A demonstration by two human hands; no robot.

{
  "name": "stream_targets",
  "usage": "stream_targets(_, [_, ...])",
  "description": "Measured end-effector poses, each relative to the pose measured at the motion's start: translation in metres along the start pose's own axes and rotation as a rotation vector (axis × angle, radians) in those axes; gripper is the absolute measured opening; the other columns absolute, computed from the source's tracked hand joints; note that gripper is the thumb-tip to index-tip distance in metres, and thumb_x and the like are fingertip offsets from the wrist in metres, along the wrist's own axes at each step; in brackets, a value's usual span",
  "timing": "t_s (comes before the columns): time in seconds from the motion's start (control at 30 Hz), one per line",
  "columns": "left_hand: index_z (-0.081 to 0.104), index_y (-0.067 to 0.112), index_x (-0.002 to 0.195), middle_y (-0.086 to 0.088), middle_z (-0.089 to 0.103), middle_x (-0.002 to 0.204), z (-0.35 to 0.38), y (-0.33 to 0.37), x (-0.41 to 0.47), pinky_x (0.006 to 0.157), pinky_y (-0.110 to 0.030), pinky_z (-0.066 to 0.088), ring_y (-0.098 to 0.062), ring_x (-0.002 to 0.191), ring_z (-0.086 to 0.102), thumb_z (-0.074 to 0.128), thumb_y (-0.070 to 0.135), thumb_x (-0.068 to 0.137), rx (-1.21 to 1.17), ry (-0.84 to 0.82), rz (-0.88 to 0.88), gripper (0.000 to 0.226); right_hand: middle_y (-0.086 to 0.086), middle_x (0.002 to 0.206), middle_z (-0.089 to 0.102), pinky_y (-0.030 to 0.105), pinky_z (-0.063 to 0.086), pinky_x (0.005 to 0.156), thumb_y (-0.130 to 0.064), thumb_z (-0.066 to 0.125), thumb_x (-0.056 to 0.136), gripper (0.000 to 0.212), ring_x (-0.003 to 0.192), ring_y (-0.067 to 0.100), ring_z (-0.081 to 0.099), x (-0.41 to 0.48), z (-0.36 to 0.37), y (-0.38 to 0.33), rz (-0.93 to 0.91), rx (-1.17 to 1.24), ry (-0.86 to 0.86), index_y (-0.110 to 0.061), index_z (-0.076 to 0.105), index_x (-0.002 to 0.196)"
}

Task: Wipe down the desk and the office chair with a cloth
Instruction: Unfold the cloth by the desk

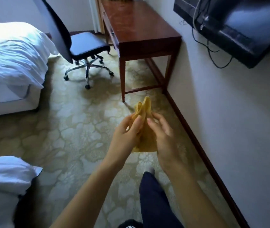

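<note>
The bed [10,51] stands well to the left of the desk [141,25], the office chair [83,45] stands just beside the desk's left edge, and a television [239,27] hangs on the wall to the desk's right. In front of the desk, apart from its near leg and above the carpet [75,132], the yellow cloth [145,107] is bunched upright between both hands. The left hand [126,130] pinches the cloth's upper folds between curled fingers and thumb, while the right hand [162,134] curves slightly spread fingers round its right side; the lower cloth hangs between the two palms.
</note>
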State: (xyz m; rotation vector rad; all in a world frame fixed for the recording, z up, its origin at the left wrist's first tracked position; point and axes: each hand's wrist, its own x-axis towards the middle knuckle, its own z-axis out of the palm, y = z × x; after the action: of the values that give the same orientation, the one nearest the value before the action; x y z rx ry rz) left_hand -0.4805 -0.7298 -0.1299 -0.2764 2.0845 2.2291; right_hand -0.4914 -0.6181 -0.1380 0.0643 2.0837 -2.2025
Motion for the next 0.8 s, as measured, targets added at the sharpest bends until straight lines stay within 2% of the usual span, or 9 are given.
stream_targets(0.07, [0.060,0.027,0.118,0.005,0.068,0.107,-0.025,-0.004,0.026,0.087,-0.035,0.055,-0.012,0.100,0.065,0.055,0.037,0.092,-0.022,0.056,-0.030,0.029,-0.022,0.094,0.069,0.019,0.053,0.074,-0.031,0.050,0.096,0.022,0.089,-0.003,0.065,0.032,0.027,0.008,0.036,-0.016,-0.049,-0.048,0.064,0.098])
stream_targets(0.13, [0.063,0.026,0.115,0.004,0.070,0.103,-0.044,-0.006,0.057,0.084,-0.033,0.056,-0.013,0.099,0.066,0.058,0.032,0.091,-0.035,0.107,-0.039,0.024,-0.020,0.093,0.069,0.024,0.051,0.077,-0.031,0.050,0.096,0.018,0.088,-0.004,0.064,0.069,0.045,0.015,0.057,-0.034,-0.073,-0.041,0.063,0.104])
stream_targets(0.27, [0.067,0.024,0.112,0.001,0.072,0.103,-0.074,0.007,0.145,0.087,-0.039,0.055,-0.016,0.100,0.067,0.061,0.040,0.083,-0.123,0.151,-0.051,0.033,-0.021,0.090,0.067,0.016,0.046,0.068,-0.039,0.054,0.092,0.017,0.084,-0.011,0.061,0.169,0.079,0.020,0.062,-0.076,-0.104,-0.040,0.059,0.108])
stream_targets(0.33, [0.070,0.026,0.107,0.001,0.072,0.102,-0.088,0.020,0.198,0.085,-0.040,0.056,-0.018,0.100,0.067,0.060,0.046,0.080,-0.130,0.176,-0.056,0.035,-0.018,0.092,0.067,0.020,0.049,0.072,-0.045,0.054,0.090,0.018,0.085,-0.004,0.064,0.226,0.096,0.012,0.061,-0.099,-0.112,-0.038,0.060,0.105])
stream_targets(0.4, [0.071,0.029,0.103,0.003,0.073,0.099,-0.100,0.035,0.244,0.083,-0.036,0.057,-0.015,0.097,0.068,0.058,0.046,0.080,-0.119,0.188,-0.030,0.031,-0.012,0.098,0.068,0.028,0.051,0.080,-0.052,0.053,0.088,0.025,0.090,0.005,0.064,0.277,0.111,0.000,0.058,-0.118,-0.136,-0.034,0.061,0.104])
stream_targets(0.47, [0.072,0.031,0.100,0.005,0.073,0.098,-0.111,0.049,0.283,0.081,-0.029,0.057,-0.011,0.094,0.068,0.056,0.044,0.083,-0.097,0.199,0.009,0.026,-0.009,0.097,0.068,0.030,0.052,0.082,-0.055,0.051,0.088,0.028,0.091,0.007,0.064,0.322,0.127,-0.013,0.044,-0.130,-0.148,-0.032,0.061,0.102])
stream_targets(0.57, [0.071,0.031,0.100,0.007,0.073,0.097,-0.133,0.068,0.347,0.073,-0.019,0.054,-0.006,0.092,0.068,0.054,0.038,0.090,-0.076,0.230,0.030,0.021,-0.010,0.090,0.069,0.030,0.053,0.082,-0.051,0.050,0.091,0.025,0.087,0.006,0.065,0.391,0.153,-0.024,0.036,-0.138,-0.153,-0.031,0.061,0.100])
stream_targets(0.63, [0.070,0.031,0.102,0.008,0.073,0.098,-0.147,0.076,0.386,0.071,-0.017,0.053,-0.005,0.093,0.067,0.054,0.035,0.092,-0.073,0.244,0.025,0.020,-0.010,0.093,0.069,0.032,0.054,0.085,-0.046,0.049,0.093,0.023,0.090,0.006,0.065,0.429,0.169,-0.027,0.032,-0.152,-0.166,-0.030,0.062,0.102])
stream_targets(0.8, [0.071,0.026,0.101,0.007,0.073,0.095,-0.168,0.082,0.481,0.080,-0.026,0.056,-0.008,0.091,0.069,0.060,0.032,0.089,-0.095,0.258,0.010,0.017,-0.007,0.096,0.068,0.034,0.056,0.083,-0.041,0.052,0.093,0.017,0.091,0.009,0.065,0.520,0.195,-0.023,0.016,-0.181,-0.164,-0.031,0.062,0.101])
